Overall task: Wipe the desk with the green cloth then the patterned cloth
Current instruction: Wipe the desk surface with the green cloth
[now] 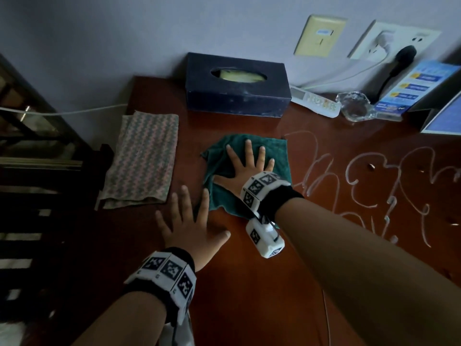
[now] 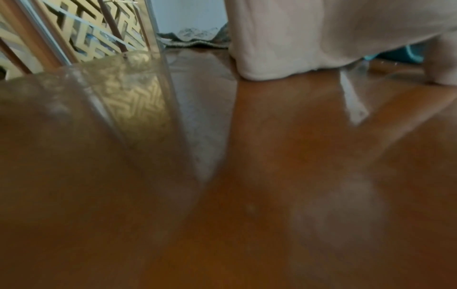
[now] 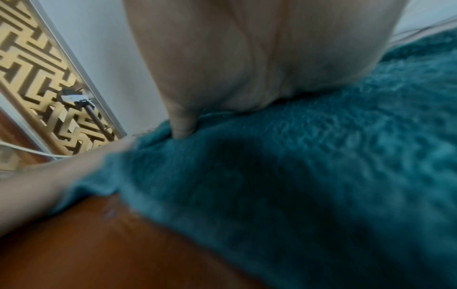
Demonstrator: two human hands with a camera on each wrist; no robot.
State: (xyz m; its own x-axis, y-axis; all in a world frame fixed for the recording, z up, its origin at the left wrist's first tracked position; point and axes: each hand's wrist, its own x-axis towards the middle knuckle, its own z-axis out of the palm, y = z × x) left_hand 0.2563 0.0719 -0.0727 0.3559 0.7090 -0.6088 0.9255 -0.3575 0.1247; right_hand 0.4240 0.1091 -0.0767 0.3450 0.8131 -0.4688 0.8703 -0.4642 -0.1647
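The right hand (image 1: 245, 166) lies flat on the green cloth (image 1: 279, 156), its fingers (image 1: 248, 147) straight and spread, pressing the cloth onto the brown desk (image 1: 274, 283) without gripping it; the right wrist view shows the palm and a fingertip sinking slightly into the teal pile of the green cloth (image 3: 309, 185). The cloth spreads out under and beyond the fingertips on every side. The left hand (image 1: 187, 228) rests palm down on the bare desk just beside the cloth's near-left edge, fingers straight and fanned, holding nothing, with its index fingertip close to the cloth's edge. The patterned cloth (image 1: 142, 158) lies folded beyond the left hand's fingertips, apart from both hands, near the desk's left edge. White scribbled marks (image 1: 369, 181) cover the desk to the outer side of the right hand's little finger. A dark tissue box (image 1: 237, 86) stands past the right fingertips, against the wall.
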